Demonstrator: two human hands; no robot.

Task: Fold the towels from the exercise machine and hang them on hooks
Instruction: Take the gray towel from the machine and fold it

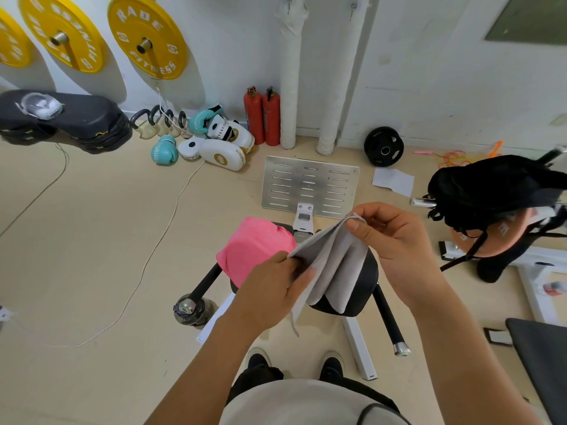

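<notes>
Flooring of pale vinyl carries the exercise machine (pixel 352 289), its black padded seat directly below the hands and a slotted metal footplate (pixel 310 185) beyond it. Pink towel (pixel 254 250) lies draped over the left part of the seat, unfolded and not yet handled. Grey towel (pixel 331 265) is held in the air above the seat, already doubled into several layers that hang in loose loops. Left hand (pixel 273 286) grips the lower left edge, fingers curled round the cloth; right hand (pixel 395 237) pinches the upper corner between thumb and fingers. Two hooks (pixel 352 7) are fixed high on the white wall, well apart from the hands and both bare. Assessment: folding of the grey towel is under way, hanging not started. Risk noted: the layers are uneven and one edge trails low on the left, so a slackened pinch would likely let the fold open or the towel drop onto the seat.
</notes>
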